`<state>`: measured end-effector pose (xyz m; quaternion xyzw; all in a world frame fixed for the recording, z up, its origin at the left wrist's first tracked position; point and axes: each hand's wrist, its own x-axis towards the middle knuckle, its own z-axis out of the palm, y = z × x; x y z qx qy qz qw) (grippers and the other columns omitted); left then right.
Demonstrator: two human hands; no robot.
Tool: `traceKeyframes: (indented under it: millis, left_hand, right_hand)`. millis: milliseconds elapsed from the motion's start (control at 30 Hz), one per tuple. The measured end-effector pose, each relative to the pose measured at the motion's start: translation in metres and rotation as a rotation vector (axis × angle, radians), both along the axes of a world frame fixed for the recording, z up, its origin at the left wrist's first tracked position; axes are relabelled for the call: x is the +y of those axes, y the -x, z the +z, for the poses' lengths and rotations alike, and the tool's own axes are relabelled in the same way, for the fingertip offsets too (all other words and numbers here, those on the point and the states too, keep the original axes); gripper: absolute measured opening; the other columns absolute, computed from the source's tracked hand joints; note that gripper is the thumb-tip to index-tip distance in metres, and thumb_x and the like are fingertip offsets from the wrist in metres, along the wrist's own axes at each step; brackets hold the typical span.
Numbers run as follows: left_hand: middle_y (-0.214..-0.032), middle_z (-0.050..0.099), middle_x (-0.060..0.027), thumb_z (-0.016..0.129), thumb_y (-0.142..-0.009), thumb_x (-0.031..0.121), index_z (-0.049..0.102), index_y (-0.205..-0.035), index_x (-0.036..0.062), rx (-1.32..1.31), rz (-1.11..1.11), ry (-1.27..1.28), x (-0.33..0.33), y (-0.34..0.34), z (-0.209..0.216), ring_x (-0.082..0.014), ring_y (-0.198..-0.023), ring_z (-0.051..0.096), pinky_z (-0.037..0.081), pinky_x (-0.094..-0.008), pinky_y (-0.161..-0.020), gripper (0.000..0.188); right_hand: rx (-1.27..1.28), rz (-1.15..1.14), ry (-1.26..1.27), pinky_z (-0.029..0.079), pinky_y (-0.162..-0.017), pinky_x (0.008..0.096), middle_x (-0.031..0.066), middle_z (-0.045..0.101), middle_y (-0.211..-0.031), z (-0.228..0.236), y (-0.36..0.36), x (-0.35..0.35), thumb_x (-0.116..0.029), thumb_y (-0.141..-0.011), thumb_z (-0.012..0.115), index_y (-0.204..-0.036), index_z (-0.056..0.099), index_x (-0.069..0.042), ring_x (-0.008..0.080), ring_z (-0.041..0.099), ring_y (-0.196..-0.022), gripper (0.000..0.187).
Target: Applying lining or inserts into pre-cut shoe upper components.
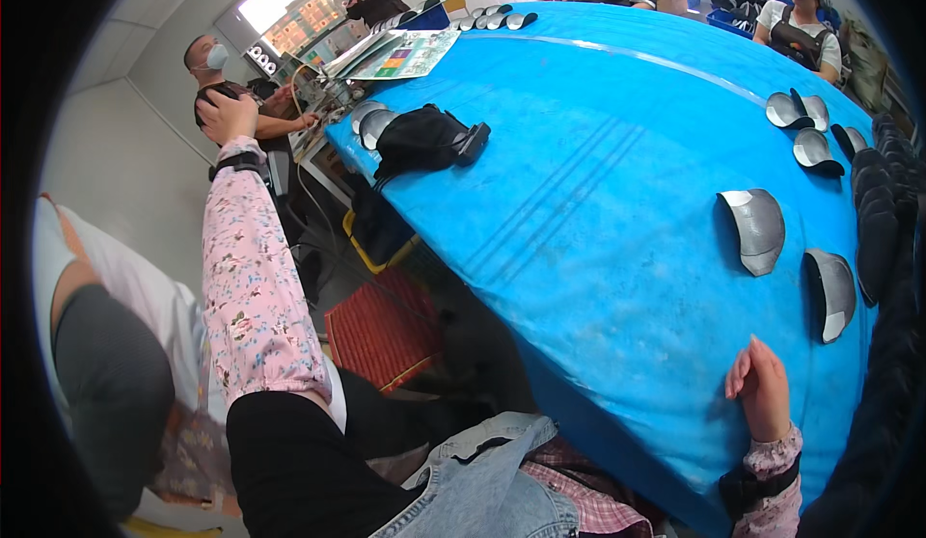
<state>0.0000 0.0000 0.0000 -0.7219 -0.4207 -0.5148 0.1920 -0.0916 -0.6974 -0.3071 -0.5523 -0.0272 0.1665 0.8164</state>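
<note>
My left arm, in a pink flowered sleeve with a black wrist band, reaches out at the left. My left hand (229,117) is raised in the air with its fingers stretched out, and it overlaps the view of a masked person behind it. Low over the right side of the blue-covered table (579,239), my right hand (764,390) has its fingers extended and slightly bent, holding nothing. Nearest to it lie a curved grey piece with a black edge (834,295) and another curved grey piece (757,230), both apart from the hand.
More curved pieces (816,154) lie at the far right, beside a long row of black pieces (873,210). A black bag-like item (424,141) rests by the left table edge. A red mat-like thing (381,328) is below. Several people stand around the table.
</note>
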Motion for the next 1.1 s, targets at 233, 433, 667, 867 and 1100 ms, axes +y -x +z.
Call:
traceKeyframes:
  millis: [233,433,667,867,1100]
  left_hand:
    - [-0.104,0.057,-0.0088,0.053,-0.085,0.041,0.053,-0.108,0.0083,0.781,-0.59,1.389,-0.048,-0.005,-0.032,-0.0189,-0.099,0.054,0.043,-0.0348,-0.08,0.04]
    - [-0.066,0.059,-0.004,0.05,-0.086,0.039,0.06,-0.076,0.0069,1.041,-1.305,0.762,-0.137,-0.074,-0.152,-0.0134,-0.059,0.056,0.045,-0.0274,-0.054,0.035]
    - [-0.091,0.055,-0.0126,0.066,-0.076,0.025,0.056,-0.089,0.0064,1.382,-1.368,0.523,-0.274,-0.005,-0.249,-0.0226,-0.082,0.055,0.045,-0.0335,-0.073,0.024]
    - [-0.108,0.045,-0.0169,0.07,-0.071,0.025,0.053,-0.102,0.0095,1.332,-1.268,0.472,-0.298,0.002,-0.255,-0.0329,-0.091,0.051,0.043,-0.0363,-0.081,0.038]
    - [-0.105,0.049,-0.0169,0.065,-0.076,0.029,0.054,-0.106,0.0095,1.27,-1.297,0.498,-0.242,0.023,-0.258,-0.032,-0.098,0.05,0.042,-0.0363,-0.084,0.037]
  right_hand:
    - [0.026,0.032,-0.014,0.041,-0.052,0.0253,0.0041,0.047,-0.054,-0.007,0.003,0.006,-0.027,-0.094,0.038,-0.068,0.044,-0.007,0.0148,0.049,-0.051,0.034]
    - [-0.094,0.078,-0.128,0.044,-0.062,0.0287,0.0091,0.054,-0.075,0.031,0.022,-0.004,-0.024,-0.091,0.044,-0.084,0.05,-0.002,0.016,0.052,-0.065,0.023]
    - [-0.868,0.642,-1.015,0.048,-0.071,0.0273,0.0234,0.051,-0.097,0.146,0.074,0.031,-0.026,-0.084,0.056,-0.099,0.057,0.007,0.0235,0.056,-0.079,0.036]
    - [-0.948,0.409,-1.243,0.053,-0.067,0.0289,0.0312,0.055,-0.101,0.146,0.093,0.047,-0.03,-0.084,0.057,-0.096,0.061,0.009,0.0291,0.063,-0.076,0.04]
    - [-0.695,0.903,-1.009,0.053,-0.067,0.0299,0.0301,0.058,-0.096,0.17,0.078,0.035,-0.028,-0.084,0.058,-0.093,0.062,0.008,0.0283,0.063,-0.073,0.037]
